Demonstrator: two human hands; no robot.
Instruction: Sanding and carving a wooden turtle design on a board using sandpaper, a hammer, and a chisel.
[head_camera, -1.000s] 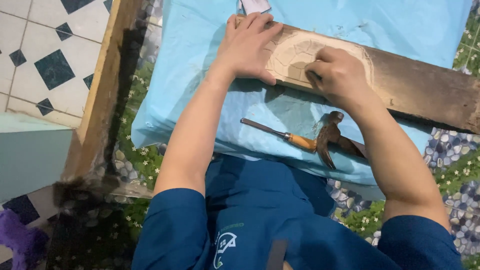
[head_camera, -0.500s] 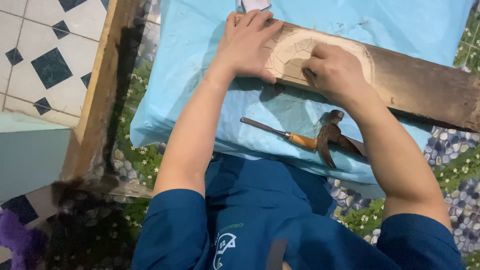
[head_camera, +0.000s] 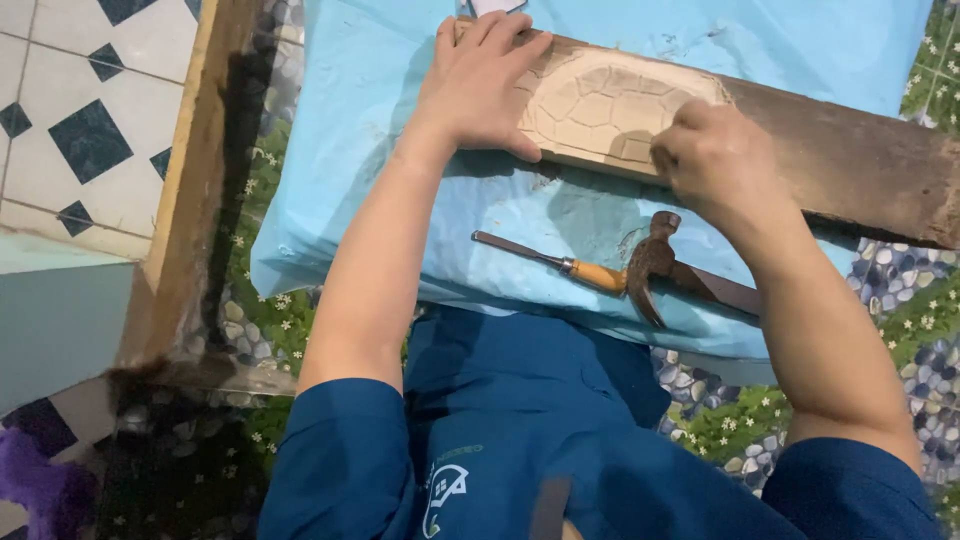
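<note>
Head camera looks down on a wooden plank (head_camera: 830, 150) that lies across a light blue sheet (head_camera: 520, 220), running from the far left part of the sheet toward its right edge. At the left part of the plank there is a pale carved oval (head_camera: 610, 105) with a pattern of plates like a turtle shell. The left hand (head_camera: 480, 85) lies open and flat on the left end of the plank, fingers stretched over the edge of the carving. The right hand (head_camera: 720, 160) is closed into a loose fist at the near right edge of the carving and touches the wood; whether it grips some small thing inside, I cannot tell. On the sheet, near its near edge and just beside the plank, lies a chisel (head_camera: 550, 262) with an orange-yellow handle, and its handle end touches the head of a claw hammer (head_camera: 655, 262). Under the sheet is a mat (head_camera: 910, 320) printed with pebbles and small white flowers.
</note>
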